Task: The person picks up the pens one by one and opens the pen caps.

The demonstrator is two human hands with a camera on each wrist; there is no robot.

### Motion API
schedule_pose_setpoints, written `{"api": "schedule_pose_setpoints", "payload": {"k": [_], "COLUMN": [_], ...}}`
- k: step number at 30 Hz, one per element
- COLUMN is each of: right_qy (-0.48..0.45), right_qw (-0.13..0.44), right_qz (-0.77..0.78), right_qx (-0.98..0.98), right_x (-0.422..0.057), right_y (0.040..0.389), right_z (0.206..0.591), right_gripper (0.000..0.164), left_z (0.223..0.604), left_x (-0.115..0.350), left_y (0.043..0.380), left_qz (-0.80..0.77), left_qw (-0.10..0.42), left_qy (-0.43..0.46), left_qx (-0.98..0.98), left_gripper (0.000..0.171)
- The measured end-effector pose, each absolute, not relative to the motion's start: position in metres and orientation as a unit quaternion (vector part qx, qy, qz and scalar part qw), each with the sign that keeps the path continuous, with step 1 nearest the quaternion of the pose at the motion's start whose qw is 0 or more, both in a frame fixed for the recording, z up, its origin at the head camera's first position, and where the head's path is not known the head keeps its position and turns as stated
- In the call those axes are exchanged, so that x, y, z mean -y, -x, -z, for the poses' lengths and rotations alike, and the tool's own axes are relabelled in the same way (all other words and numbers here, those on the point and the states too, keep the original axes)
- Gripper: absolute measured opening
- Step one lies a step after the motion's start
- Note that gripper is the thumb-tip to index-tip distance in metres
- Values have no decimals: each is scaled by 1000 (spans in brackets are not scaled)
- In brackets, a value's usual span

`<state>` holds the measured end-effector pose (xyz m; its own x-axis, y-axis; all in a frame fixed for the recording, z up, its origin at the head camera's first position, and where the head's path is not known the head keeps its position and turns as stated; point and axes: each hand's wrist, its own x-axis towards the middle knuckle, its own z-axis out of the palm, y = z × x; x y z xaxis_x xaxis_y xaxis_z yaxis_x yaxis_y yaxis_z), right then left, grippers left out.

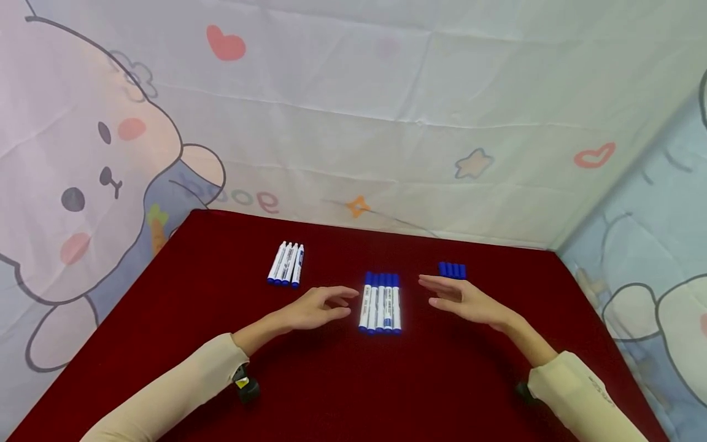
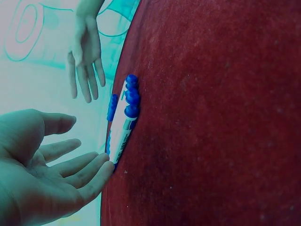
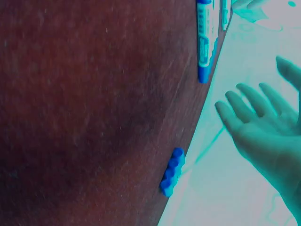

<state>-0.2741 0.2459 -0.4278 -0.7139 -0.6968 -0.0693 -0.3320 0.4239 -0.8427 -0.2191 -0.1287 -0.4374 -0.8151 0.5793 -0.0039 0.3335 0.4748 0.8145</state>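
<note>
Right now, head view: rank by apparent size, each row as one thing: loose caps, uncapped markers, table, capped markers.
1. Table
2. Capped markers
3. Uncapped markers, lying farther back, so distance may shrink them somewhat
4. Loose caps

On the table, capped markers lie between uncapped markers, left, and caps, right.
</note>
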Motion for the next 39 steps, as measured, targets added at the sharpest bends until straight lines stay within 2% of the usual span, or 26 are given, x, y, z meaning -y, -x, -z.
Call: {"api": "schedule_pose_setpoints", "payload": {"k": [6,15,24,34,39], "right_qy": [357,399,384,394,391], "right_qw": [235,141,154,168,171], "right_qz": [435,343,336,327,330], "right_qx": [-793,-838,-846,-842,-842], "right_x": [-237,-230,-230,-231,-230], "right_y": [263,253,248,245,247], "right_z": [432,436,437,444,447], "right_gripper": [62,63,64,64,64], "left_z": [443,456,466,466,464], "left_x": [132,125,101,79,74], "left_y": [222,237,256,257,256], "left_qz": [-431,-345,-313,-311,-286], "left_qw": [139,74,46,75,95], "left_qy": [-259,-308,-333,-228,-198], "left_qx": [-853,-884,-888,-920,-933], "left_gripper": [52,57,54,68,67]}}
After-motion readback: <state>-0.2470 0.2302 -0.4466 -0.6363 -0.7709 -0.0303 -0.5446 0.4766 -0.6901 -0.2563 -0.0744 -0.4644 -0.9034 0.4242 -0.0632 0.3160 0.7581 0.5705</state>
